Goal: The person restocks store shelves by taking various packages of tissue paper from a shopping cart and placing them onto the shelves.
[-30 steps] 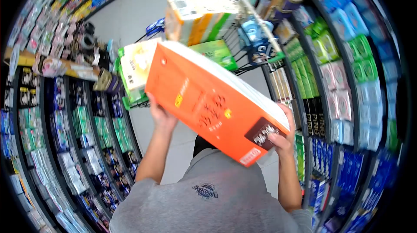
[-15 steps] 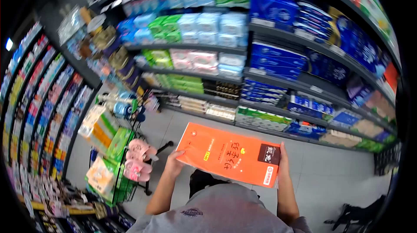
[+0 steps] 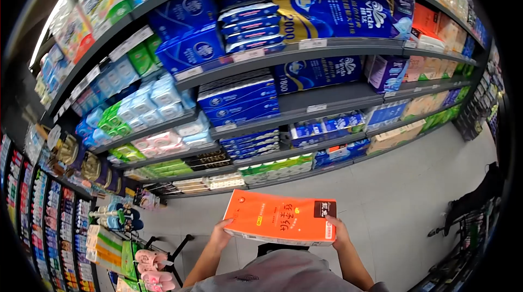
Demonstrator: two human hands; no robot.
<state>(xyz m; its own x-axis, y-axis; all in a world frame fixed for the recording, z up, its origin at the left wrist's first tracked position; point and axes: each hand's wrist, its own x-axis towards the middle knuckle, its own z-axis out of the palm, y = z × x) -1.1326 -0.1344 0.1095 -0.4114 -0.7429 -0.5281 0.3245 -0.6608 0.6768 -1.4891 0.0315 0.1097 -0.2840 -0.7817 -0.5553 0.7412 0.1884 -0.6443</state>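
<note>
A flat, wide orange tissue pack with dark characters and a dark brown patch is held out in front of my body. My left hand grips its left end. At the opposite end, my right hand is closed on the edge near the brown patch, with the thumb on top. My fingers under the pack are hidden. Its front side edge is visible below the printed face.
Shelves of blue Vinda packs and other tissue rise ahead. On the upper right shelf sits another orange pack. A shopping cart at lower left carries pink slippers and packs. A dark-clothed person stands at right beside another cart.
My view has turned right and up toward the shelves. The orange pack has tilted so its front edge shows more. The cart with slippers now sits lower in view.
</note>
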